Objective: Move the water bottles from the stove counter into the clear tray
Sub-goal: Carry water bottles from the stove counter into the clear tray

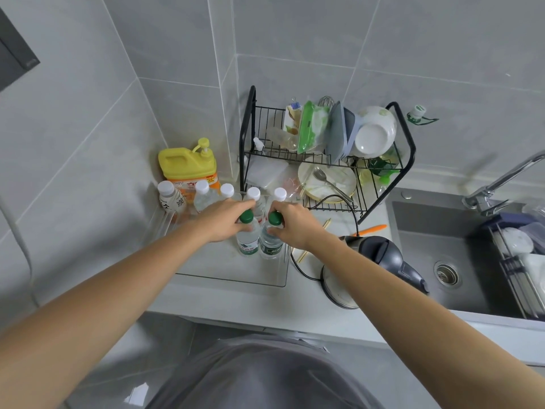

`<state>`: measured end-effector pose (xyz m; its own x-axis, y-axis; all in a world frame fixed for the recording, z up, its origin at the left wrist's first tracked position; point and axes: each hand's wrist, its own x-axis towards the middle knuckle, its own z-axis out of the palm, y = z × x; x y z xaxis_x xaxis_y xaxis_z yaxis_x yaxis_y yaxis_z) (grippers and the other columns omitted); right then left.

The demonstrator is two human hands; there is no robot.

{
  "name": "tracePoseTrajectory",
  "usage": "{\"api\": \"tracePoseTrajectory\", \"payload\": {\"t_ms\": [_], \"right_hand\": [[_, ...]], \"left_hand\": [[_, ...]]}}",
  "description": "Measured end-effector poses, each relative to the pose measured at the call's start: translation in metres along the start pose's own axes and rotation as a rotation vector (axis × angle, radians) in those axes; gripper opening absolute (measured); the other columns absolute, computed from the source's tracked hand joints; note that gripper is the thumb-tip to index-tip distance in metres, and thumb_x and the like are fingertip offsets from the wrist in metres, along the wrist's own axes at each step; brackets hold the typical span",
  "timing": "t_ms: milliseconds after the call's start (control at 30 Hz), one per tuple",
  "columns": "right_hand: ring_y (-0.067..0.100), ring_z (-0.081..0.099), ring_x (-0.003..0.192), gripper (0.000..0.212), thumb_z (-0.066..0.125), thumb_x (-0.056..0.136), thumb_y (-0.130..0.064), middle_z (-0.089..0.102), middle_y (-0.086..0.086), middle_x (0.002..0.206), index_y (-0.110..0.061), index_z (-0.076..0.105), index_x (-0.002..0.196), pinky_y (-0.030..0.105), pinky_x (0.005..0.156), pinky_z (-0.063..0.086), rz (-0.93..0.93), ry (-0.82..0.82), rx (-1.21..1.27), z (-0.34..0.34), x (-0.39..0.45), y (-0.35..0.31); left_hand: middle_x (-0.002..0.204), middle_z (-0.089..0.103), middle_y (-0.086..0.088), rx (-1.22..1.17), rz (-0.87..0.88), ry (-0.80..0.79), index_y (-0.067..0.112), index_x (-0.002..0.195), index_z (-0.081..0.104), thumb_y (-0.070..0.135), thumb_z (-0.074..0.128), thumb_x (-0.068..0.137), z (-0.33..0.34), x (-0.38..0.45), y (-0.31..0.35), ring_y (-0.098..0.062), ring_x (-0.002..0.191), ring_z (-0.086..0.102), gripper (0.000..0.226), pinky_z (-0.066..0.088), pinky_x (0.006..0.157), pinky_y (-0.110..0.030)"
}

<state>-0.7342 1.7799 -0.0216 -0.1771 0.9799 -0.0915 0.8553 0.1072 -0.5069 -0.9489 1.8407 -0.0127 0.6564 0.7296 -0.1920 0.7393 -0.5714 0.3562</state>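
Head cam shows both arms stretched forward, the left hand (224, 221) and right hand (290, 225) each curled round the neck of a green-capped bottle (247, 237), standing inside the clear tray (236, 276). Full bottles probably feel heavy and slick; the neck seems the safest hold.

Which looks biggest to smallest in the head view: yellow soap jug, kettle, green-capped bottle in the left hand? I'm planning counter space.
1. Kettle
2. Yellow soap jug
3. Green-capped bottle

The kettle sits nearer the camera than the jug, so their order is unsure; the bottle clearly looks smallest.
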Motion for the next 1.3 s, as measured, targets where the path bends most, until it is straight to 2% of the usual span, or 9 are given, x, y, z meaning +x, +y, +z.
{"api": "tracePoseTrajectory", "payload": {"t_ms": [133, 300, 367, 433, 533, 733, 967, 1133, 1300], "right_hand": [[0.029, 0.06, 0.088, 0.026, 0.078, 0.082, -0.027, 0.066, 0.003, 0.095, -0.018, 0.059, 0.098, 0.039, 0.077, 0.051, 0.007, -0.002, 0.003, 0.0, 0.001, -0.001], [0.026, 0.061, 0.085, 0.027, 0.079, 0.082, -0.036, 0.064, 0.0, 0.092, -0.022, 0.06, 0.096, 0.038, 0.076, 0.052, -0.011, -0.038, -0.026, -0.003, -0.001, 0.002], [0.026, 0.061, 0.084, 0.027, 0.078, 0.083, -0.036, 0.066, 0.0, 0.092, -0.021, 0.062, 0.098, 0.038, 0.075, 0.053, -0.026, -0.043, -0.034, -0.003, -0.004, 0.003], [0.025, 0.06, 0.083, 0.027, 0.078, 0.083, -0.036, 0.066, 0.0, 0.09, -0.02, 0.063, 0.099, 0.037, 0.074, 0.051, -0.032, -0.037, -0.015, -0.002, -0.007, 0.006], [0.024, 0.059, 0.082, 0.028, 0.079, 0.082, -0.035, 0.065, -0.001, 0.089, -0.019, 0.064, 0.099, 0.036, 0.073, 0.05, -0.034, -0.044, 0.012, -0.002, -0.009, 0.007], [0.025, 0.059, 0.084, 0.028, 0.079, 0.081, -0.034, 0.063, -0.001, 0.09, -0.02, 0.061, 0.096, 0.036, 0.073, 0.05, -0.054, -0.054, 0.014, 0.0, -0.011, 0.004], [0.022, 0.058, 0.081, 0.027, 0.078, 0.082, -0.035, 0.061, -0.004, 0.086, -0.022, 0.059, 0.095, 0.035, 0.071, 0.048, -0.086, -0.098, -0.016, -0.002, -0.012, 0.002], [0.019, 0.057, 0.08, 0.025, 0.078, 0.081, -0.036, 0.06, -0.007, 0.084, -0.024, 0.059, 0.092, 0.032, 0.069, 0.047, -0.076, -0.115, -0.001, 0.002, -0.021, 0.001], [0.022, 0.059, 0.083, 0.025, 0.074, 0.081, -0.04, 0.061, -0.006, 0.088, -0.027, 0.057, 0.092, 0.04, 0.075, 0.053, -0.1, -0.16, -0.038, 0.006, -0.021, -0.007]], "left_hand": [[0.078, 0.058, 0.001, -0.031, -0.024, 0.005, 0.023, 0.107, 0.049, 0.037, 0.074, 0.09, -0.003, -0.007, 0.002, -0.022, 0.072, 0.06, 0.033, 0.049, 0.064, -0.039], [0.077, 0.058, 0.01, 0.009, 0.0, 0.075, 0.027, 0.102, 0.053, 0.037, 0.075, 0.09, -0.001, -0.03, -0.007, -0.015, 0.073, 0.058, 0.027, 0.032, 0.054, -0.029], [0.077, 0.058, 0.013, 0.024, 0.021, 0.119, 0.028, 0.107, 0.059, 0.037, 0.077, 0.087, 0.004, -0.041, -0.012, -0.016, 0.074, 0.059, 0.028, 0.038, 0.057, -0.029], [0.078, 0.056, 0.016, 0.033, 0.044, 0.154, 0.029, 0.107, 0.061, 0.039, 0.079, 0.085, 0.007, -0.047, -0.015, -0.019, 0.08, 0.062, 0.031, 0.049, 0.068, -0.036], [0.081, 0.058, 0.016, 0.02, 0.051, 0.163, 0.029, 0.105, 0.061, 0.039, 0.081, 0.083, 0.006, -0.05, -0.015, -0.02, 0.086, 0.063, 0.031, 0.051, 0.076, -0.041], [0.07, 0.046, 0.024, 0.006, 0.037, 0.14, 0.032, 0.102, 0.057, 0.039, 0.079, 0.085, 0.006, -0.048, -0.014, -0.013, 0.075, 0.056, 0.029, 0.052, 0.077, -0.042], [0.071, 0.048, 0.021, -0.008, 0.055, 0.183, 0.036, 0.11, 0.059, 0.04, 0.081, 0.082, 0.007, -0.053, -0.019, -0.014, 0.075, 0.059, 0.035, 0.053, 0.074, -0.04], [0.07, 0.052, 0.018, -0.042, 0.074, 0.182, 0.033, 0.099, 0.059, 0.041, 0.078, 0.082, 0.013, -0.064, -0.027, -0.014, 0.072, 0.057, 0.027, 0.052, 0.075, -0.044], [0.074, 0.056, 0.014, -0.118, 0.088, 0.179, 0.032, 0.099, 0.06, 0.033, 0.08, 0.084, 0.013, -0.071, -0.034, -0.013, 0.071, 0.055, 0.026, 0.052, 0.072, -0.042]]}}
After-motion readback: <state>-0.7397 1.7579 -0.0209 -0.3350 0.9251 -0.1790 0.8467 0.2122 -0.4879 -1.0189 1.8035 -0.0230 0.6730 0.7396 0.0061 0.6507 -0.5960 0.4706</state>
